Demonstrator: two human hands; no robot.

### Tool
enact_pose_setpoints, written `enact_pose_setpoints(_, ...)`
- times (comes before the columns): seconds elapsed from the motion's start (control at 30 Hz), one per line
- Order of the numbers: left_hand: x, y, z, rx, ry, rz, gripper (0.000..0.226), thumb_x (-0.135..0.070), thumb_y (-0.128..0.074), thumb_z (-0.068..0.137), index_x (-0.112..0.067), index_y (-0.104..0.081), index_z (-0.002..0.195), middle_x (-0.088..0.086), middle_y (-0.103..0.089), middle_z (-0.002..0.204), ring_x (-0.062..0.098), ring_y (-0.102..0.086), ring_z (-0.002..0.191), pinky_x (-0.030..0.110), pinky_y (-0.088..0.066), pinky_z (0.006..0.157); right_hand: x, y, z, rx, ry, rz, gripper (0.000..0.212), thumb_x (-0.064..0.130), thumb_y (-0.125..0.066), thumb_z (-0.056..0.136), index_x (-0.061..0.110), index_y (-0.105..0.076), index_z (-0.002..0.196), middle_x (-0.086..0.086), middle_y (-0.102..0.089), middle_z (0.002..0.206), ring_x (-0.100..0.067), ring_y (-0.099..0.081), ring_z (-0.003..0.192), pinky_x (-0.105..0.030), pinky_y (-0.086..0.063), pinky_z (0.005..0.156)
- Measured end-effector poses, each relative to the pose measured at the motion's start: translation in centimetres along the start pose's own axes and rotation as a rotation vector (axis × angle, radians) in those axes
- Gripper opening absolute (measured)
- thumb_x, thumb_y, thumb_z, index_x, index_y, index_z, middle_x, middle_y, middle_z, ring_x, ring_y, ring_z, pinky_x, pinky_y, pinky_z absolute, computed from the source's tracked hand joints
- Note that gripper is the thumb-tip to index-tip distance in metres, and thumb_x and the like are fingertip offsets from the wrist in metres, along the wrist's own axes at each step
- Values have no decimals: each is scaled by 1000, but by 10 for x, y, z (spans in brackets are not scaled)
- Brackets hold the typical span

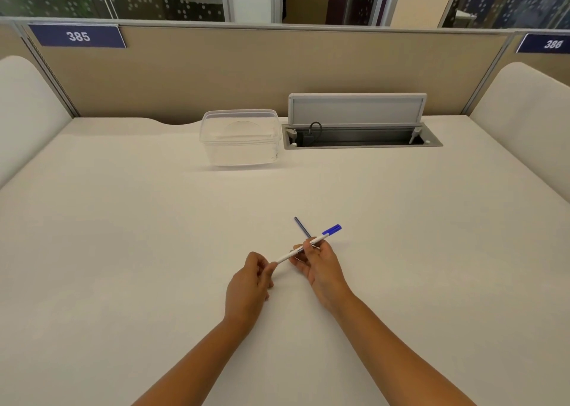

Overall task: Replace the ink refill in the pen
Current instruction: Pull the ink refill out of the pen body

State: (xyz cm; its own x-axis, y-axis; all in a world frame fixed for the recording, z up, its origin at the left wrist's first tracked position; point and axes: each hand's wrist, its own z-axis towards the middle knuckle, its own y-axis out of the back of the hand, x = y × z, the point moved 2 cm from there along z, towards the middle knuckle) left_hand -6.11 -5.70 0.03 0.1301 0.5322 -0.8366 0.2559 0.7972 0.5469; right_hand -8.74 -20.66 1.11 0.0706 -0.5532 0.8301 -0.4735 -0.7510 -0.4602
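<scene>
While both hands' fingers pinch the pen (308, 243), left hand (246, 285) at its tip, right hand (320, 267) mid-barrel, bare desk (123, 236) all around

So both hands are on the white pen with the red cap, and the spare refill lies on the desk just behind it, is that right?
Not quite: the cap is blue, not red, as the head view shows. The rest stands: the left hand pinches the tip end of the white pen, the right hand grips its barrel, and the spare refill lies on the desk just behind it.
</scene>
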Motion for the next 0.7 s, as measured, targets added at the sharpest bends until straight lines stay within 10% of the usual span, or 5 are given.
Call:
enact_pose_setpoints(0.43, -15, 11, -5, -54, -207, 365, 32, -42, -38, 93, -22, -38, 69, -3, -39, 46, 20, -41, 49, 27, -30, 45, 24, -13, -1, 42, -43, 16, 10, 15, -43, 97, 8, -50, 99, -9, -61, 85, -20, -70, 80, -26, -59, 64)
enact_pose_setpoints(0.7, -26, 13, 2, 172, 125, -195, 36, -47, -40, 92, -24, -58, 72, -1, -68, 58, 14, -59, 41, 29, -50, 46, 26, -16, -7, 37, -30, 90, 8, 14, -43, 97, 10, -50, 94, -10, -61, 85, -20, -70, 79, -27, -59, 65)
